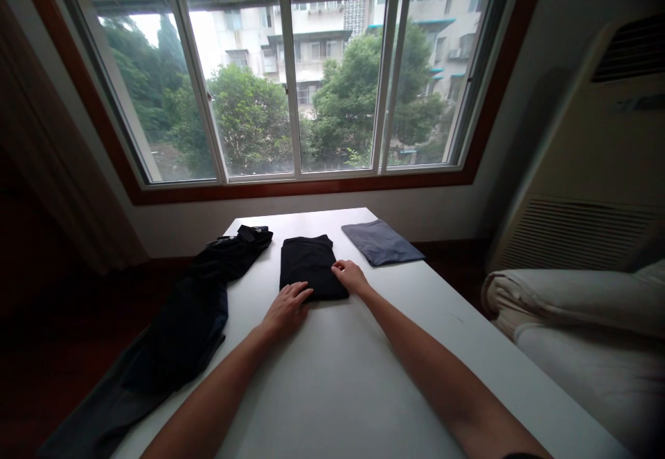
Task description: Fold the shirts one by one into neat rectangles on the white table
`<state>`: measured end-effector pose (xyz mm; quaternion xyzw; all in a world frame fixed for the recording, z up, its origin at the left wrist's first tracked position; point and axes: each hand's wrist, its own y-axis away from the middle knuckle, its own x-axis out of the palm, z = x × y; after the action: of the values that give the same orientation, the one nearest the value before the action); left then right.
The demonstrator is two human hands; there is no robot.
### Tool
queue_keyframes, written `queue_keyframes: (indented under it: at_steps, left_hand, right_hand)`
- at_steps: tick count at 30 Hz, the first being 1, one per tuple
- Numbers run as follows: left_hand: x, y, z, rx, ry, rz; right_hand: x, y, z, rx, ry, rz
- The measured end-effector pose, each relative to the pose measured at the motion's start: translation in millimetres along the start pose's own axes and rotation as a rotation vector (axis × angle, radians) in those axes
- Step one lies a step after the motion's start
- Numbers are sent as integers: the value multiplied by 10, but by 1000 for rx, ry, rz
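Note:
A black garment (306, 262), folded into a neat rectangle, lies flat on the white table (322, 369). My left hand (288, 307) rests on its near left corner with the fingers spread out flat. At the right edge of the same garment, my right hand (350, 277) has thumb and fingertips pinched together on the cloth. A folded grey garment (382, 242) lies beyond my right hand, near the table's right edge. Left of the black one, a heap of dark clothes (192, 307) sprawls along the table's left side and hangs over it.
A wide window (291, 85) spans the wall behind the table. To the right stand a floor air conditioner (587, 168) and a pale sofa (582, 307), close to the table's edge. A curtain (57, 140) hangs at the left.

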<state>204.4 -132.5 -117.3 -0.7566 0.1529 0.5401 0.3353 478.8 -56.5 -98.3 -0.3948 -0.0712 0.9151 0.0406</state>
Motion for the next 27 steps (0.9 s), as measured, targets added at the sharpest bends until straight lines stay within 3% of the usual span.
queue_keyframes:
  at_steps: [4, 8, 12, 18, 22, 27]
  left_hand:
    - [20, 13, 25, 2, 13, 60]
    - [44, 16, 25, -36, 17, 90]
    - [46, 23, 7, -74, 2, 124]
    - [19, 26, -2, -20, -19, 123]
    - [29, 27, -1, -53, -1, 161]
    - [17, 27, -14, -137, 14, 184]
  right_hand:
    - [-256, -1, -51, 101, -422, 368]
    - [-463, 95, -77, -47, -713, 621]
    - [-477, 184, -37, -139, -845, 824]
    - [-312, 239, 54, -241, -1021, 770]
    - [-318, 261, 78, -190, -898, 903]
    - [-475, 247, 28, -88, -768, 1033]
